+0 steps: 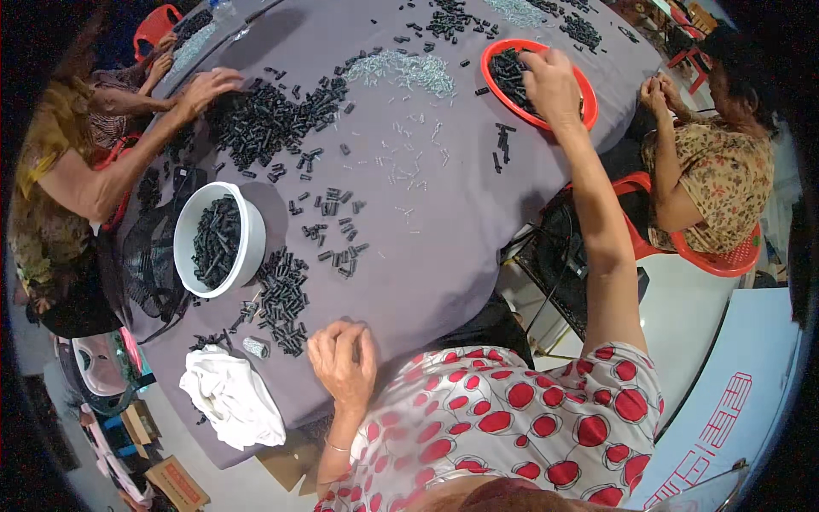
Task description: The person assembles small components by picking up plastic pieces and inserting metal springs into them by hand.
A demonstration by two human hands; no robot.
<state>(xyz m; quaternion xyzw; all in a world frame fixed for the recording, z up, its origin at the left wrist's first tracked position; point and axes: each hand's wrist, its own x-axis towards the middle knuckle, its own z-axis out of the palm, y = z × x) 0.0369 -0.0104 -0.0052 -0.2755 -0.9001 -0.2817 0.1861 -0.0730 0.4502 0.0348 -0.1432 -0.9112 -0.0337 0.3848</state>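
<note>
While the right hand (550, 85) reaches into one red tray (589, 96) of black pieces (509, 77) on the table (444, 273), I cannot tell whether its grip is spread or pinching one. The left hand (344, 363) is at the table's near edge, fingers bent; its grip is likewise unclear. Leftward are one white bowl (252, 243) holding more black pieces and one white cloth (230, 397); loose black pieces and silvery bits (401, 72) are too many to count. Farther out, large red writing (738, 397) marks one pale blue panel (759, 341); print on a cardboard box (177, 485) is too small to read.
</note>
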